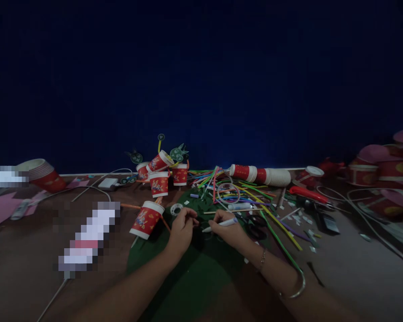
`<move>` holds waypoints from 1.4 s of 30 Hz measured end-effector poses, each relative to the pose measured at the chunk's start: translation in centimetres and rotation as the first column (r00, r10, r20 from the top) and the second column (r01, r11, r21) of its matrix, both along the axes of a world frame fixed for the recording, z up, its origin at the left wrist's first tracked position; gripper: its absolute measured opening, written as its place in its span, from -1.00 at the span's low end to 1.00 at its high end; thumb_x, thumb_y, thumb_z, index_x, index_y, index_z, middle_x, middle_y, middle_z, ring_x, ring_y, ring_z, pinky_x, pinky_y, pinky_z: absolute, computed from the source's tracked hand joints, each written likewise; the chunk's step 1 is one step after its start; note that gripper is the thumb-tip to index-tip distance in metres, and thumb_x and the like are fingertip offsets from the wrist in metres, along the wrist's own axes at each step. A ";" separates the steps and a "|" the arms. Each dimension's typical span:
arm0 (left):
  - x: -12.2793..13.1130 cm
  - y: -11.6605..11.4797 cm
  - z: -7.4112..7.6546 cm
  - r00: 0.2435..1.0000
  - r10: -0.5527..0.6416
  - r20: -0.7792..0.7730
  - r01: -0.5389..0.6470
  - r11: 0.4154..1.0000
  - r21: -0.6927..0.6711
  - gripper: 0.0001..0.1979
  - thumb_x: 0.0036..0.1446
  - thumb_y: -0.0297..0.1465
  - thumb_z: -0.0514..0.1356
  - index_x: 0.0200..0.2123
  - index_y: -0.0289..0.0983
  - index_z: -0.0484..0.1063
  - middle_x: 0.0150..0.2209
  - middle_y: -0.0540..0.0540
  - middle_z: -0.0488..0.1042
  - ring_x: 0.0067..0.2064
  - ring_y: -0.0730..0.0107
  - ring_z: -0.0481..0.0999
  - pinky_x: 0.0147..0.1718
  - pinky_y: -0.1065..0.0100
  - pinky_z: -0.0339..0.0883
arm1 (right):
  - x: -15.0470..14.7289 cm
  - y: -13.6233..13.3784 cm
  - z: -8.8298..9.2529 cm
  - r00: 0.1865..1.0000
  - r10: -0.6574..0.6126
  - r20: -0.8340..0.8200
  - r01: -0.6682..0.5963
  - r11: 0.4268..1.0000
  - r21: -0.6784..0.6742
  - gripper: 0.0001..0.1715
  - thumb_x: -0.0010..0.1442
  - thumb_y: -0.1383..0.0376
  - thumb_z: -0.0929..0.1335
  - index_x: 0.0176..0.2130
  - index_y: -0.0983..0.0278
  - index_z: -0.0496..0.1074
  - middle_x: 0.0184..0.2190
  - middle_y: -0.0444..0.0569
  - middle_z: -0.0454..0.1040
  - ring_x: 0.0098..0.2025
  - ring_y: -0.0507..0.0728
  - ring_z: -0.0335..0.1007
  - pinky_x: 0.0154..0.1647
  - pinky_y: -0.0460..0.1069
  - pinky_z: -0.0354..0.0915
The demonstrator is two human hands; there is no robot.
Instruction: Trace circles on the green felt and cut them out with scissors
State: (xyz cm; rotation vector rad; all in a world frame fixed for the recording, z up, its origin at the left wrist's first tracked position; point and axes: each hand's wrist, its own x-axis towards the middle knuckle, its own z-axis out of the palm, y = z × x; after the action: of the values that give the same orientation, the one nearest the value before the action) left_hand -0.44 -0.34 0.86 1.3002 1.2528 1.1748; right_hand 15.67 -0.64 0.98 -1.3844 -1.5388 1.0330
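My right hand (226, 227) grips a white marker pen (229, 222) with a lilac end. Its tip points left, down at the dark green paper (188, 277) that lies under both hands. Just left of the pen tip, my left hand (183, 228) has its fingers curled together. Whatever it pinches is lost in the dimness. A roll of tape (176, 209) lies behind that hand, and a tilted red paper cup (147, 220) stands to its left. Beyond my right hand lie a second marker (244, 206), a thin wooden stick (218, 212) and dark-handled scissors (257, 227).
Several red cups joined into figures (159, 184) stand at the back, beside loose coloured pipe cleaners (268, 201). A stack of cups (262, 174) lies on its side. At right are a red stapler-like tool (309, 196) and paper scraps (300, 219). A white cable (53, 300) runs at left.
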 end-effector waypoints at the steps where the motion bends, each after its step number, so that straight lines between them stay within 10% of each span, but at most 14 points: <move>1: 0.0 0.0 0.0 1.000 0.000 -0.002 0.000 1.000 0.001 -0.89 -0.03 -0.46 0.02 -0.39 -0.25 0.31 -0.50 0.02 0.39 -0.40 0.42 0.44 -0.33 0.35 0.35 | 0.0 0.0 0.0 1.000 0.003 0.002 -0.003 1.000 0.004 -0.79 -0.04 0.28 0.30 -0.61 0.24 0.20 -0.72 -0.20 0.31 -0.64 -0.01 0.16 -0.64 -0.14 0.06; 20: 0.0 -0.1 0.6 0.999 0.020 -0.048 -0.020 1.000 0.020 -0.88 -0.06 -0.47 0.02 -0.41 -0.23 0.32 -0.51 0.02 0.41 -0.42 0.37 0.44 -0.35 0.34 0.30 | 0.4 -0.2 1.0 0.972 -0.047 -0.230 0.048 0.999 -0.003 -0.72 0.09 0.12 0.28 -0.49 0.26 0.31 -0.62 -0.13 0.45 -0.59 0.01 0.27 -0.59 -0.12 0.14; 42: 0.1 -0.1 0.4 1.000 0.015 0.005 -0.015 1.000 -0.020 -0.91 -0.07 -0.43 0.05 -0.42 -0.24 0.32 -0.52 0.02 0.39 -0.42 0.40 0.43 -0.35 0.34 0.33 | 1.0 0.6 0.6 0.992 -0.126 0.001 0.126 0.992 -0.017 -0.78 -0.06 0.25 0.27 -0.63 0.22 0.14 -0.77 -0.21 0.30 -0.66 0.00 0.20 -0.63 -0.13 0.08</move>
State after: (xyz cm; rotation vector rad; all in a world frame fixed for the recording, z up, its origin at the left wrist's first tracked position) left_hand -0.35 -0.41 1.26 1.2743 1.2697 1.1721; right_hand 16.63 -0.08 1.55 -1.4733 -1.4262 0.9704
